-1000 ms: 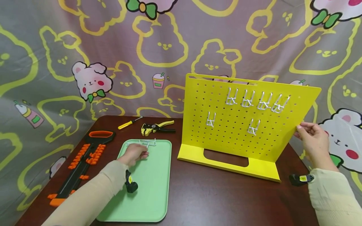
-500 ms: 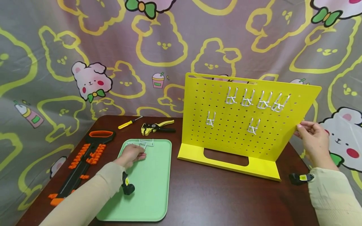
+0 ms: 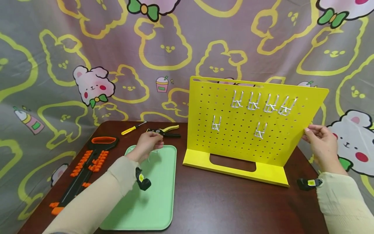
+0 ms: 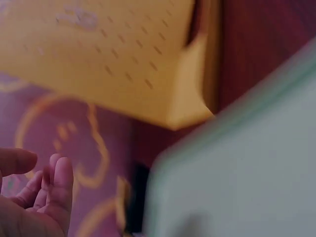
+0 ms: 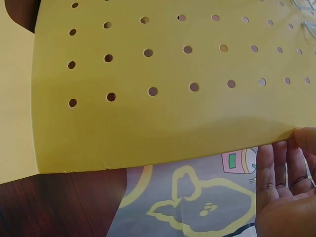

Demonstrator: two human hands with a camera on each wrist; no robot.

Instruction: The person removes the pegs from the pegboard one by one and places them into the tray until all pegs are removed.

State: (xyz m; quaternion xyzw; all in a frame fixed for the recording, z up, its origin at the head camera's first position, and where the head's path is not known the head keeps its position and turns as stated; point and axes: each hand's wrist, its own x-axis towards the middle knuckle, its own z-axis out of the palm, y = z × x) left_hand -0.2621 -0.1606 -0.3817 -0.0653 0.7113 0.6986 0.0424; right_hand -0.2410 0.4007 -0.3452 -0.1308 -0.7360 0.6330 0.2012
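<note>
A yellow pegboard stands upright on its foot, several white wire hooks hanging on its face, such as a hook at the left. At its right edge my right hand grips the board, thumb in front and fingers behind. Above the far end of a light green tray is my left hand. White wire hooks lie partly hidden below it on the tray. In the left wrist view, thumb and fingertips stand apart, and I see nothing between them.
Yellow-and-black wire strippers lie behind the tray, partly covered by the left hand. A yellow-handled screwdriver lies at the back left. A black-and-orange tool lies left of the tray. A patterned curtain hangs behind the table.
My left hand has lifted from the hooks on the tray and moved away and to the right. The right hand keeps its grip on the board's edge.
</note>
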